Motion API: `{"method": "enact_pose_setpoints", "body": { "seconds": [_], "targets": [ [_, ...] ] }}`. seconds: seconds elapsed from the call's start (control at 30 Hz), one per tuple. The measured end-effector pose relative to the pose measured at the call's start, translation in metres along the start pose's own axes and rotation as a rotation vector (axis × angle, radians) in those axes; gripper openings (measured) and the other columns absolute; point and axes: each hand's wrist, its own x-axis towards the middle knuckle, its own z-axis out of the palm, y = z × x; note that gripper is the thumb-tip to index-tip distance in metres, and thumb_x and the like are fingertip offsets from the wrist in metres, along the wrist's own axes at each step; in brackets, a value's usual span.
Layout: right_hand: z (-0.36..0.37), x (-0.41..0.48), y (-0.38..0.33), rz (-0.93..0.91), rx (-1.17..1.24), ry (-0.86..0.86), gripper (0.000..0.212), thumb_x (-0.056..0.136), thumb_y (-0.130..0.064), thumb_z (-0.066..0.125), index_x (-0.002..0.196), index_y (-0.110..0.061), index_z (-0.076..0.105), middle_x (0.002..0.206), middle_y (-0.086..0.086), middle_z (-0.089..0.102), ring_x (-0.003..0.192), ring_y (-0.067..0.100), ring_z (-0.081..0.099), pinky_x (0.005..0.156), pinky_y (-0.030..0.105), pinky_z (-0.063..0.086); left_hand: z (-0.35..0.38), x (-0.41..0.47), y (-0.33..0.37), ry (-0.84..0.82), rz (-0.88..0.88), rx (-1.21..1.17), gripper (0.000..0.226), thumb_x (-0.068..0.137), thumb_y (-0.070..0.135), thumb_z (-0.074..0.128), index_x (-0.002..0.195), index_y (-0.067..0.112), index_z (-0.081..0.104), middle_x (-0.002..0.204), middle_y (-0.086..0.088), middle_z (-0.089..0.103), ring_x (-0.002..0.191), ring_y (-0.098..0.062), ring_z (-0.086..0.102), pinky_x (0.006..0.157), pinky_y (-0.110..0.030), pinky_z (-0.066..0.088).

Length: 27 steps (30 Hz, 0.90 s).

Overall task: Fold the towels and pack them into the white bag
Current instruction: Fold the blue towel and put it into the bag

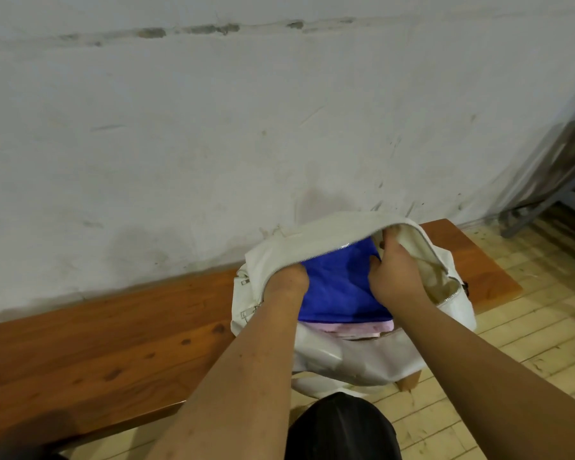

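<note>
From the head camera, the packing step is in hand. A white bag (356, 360) sits on the right part of the wooden surface (113, 327), close against the wall, with its zipped mouth gaping toward the person. A folded blue towel (339, 287) lies inside the opening, on top of a pink towel (346, 328) whose edge shows beneath it at the near rim.

The left grip (287, 278) reaches into the mouth at the towel's left edge. Its fingers are hidden under the bag's upper flap, so I cannot tell whether it is holding anything. The right grip (395, 273) is at the towel's right edge, its thumb resting on the blue cloth and its fingers tucked down between towel and lining. Whether they clasp the towel or only push it is not clear.

The blue towel looks flat and smooth, a vivid plain colour, and fills most of the opening's width. Next, I judge, it needs seating deeper, so both grips should press it down evenly without rucking the fold, then draw clear of the zip (342, 246).
</note>
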Motion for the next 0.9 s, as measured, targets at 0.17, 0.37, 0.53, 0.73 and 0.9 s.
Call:
{"method": "enact_pose_setpoints", "body": {
  "seconds": [0.17,0.37,0.53,0.73,0.9],
  "targets": [
    [0.007,-0.021,-0.007,-0.191,-0.302,0.118,0.030,0.096,-0.020,0.058,0.121,-0.005,0.061,0.119,0.020,0.058,0.108,0.035,0.056,0.092,0.042,0.046,0.010,-0.013,0.005,0.116,0.237,-0.125,0.036,0.108,0.017,0.037,0.136,0.004,0.055,0.139,-0.017,0.057,0.131,-0.033,0.050,0.112,-0.039,0.037],
    [0.032,-0.018,-0.003,-0.375,-0.309,-0.185,0.028,0.084,-0.022,0.047,0.089,-0.008,0.072,0.092,0.018,0.072,0.094,0.042,0.065,0.085,0.046,0.051,0.035,-0.025,-0.004,0.211,0.380,-0.047,0.031,0.105,0.019,0.040,0.130,0.019,0.059,0.131,-0.006,0.059,0.121,-0.024,0.052,0.105,-0.028,0.037],
    [0.032,-0.013,0.010,-0.223,-0.096,-0.287,0.061,0.089,-0.056,0.040,0.140,-0.027,0.056,0.144,0.001,0.058,0.137,0.028,0.047,0.116,0.046,0.035,0.025,-0.016,-0.032,0.122,0.354,0.000,0.034,0.108,0.028,0.038,0.140,0.026,0.050,0.147,0.001,0.049,0.136,-0.019,0.040,0.115,-0.024,0.026],
    [0.021,0.001,0.019,0.070,-0.219,-0.399,0.039,0.109,-0.028,0.035,0.139,-0.012,0.054,0.141,0.009,0.057,0.131,0.028,0.050,0.111,0.035,0.036,0.015,0.001,-0.027,-0.005,0.242,-0.083,0.038,0.108,0.023,0.038,0.145,0.024,0.048,0.149,-0.001,0.048,0.135,-0.024,0.042,0.117,-0.031,0.029],
    [0.025,0.006,0.017,-0.089,-0.203,-0.308,0.042,0.107,-0.038,0.039,0.139,-0.017,0.055,0.134,0.009,0.064,0.128,0.028,0.053,0.109,0.037,0.042,0.012,0.003,-0.020,0.106,0.271,-0.182,0.030,0.107,0.022,0.040,0.134,0.024,0.052,0.137,0.003,0.052,0.128,-0.020,0.044,0.109,-0.024,0.031]
  ]
}}
